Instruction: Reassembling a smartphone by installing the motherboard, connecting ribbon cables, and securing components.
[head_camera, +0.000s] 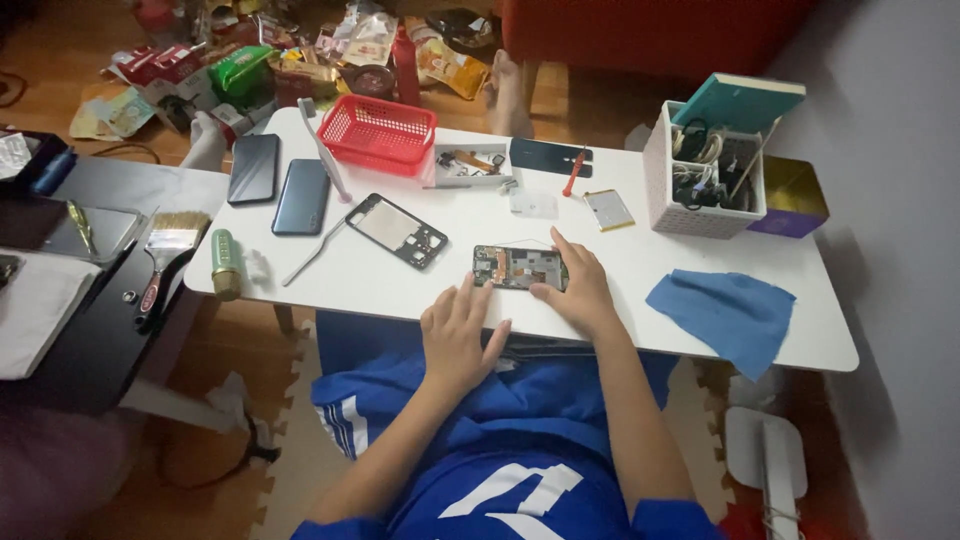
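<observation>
Right hand (580, 290) pinching opened phone (520, 267), hiding its end; left hand (458, 335) spread beside.

— What colours lie on the white surface (640, 270)?

— A red mesh basket (376, 132) at upper centre, a blue cloth (722, 312) at right, a red-handled screwdriver (572, 173) and a dark blue phone (301, 197) at upper left.

— And the opened phone (520, 268) at centre?

— Black, with orange and copper patches.

— Below?

— Blue shorts (500, 440) with white stripes, over a beige puzzle-edged mat (290, 470).
</observation>
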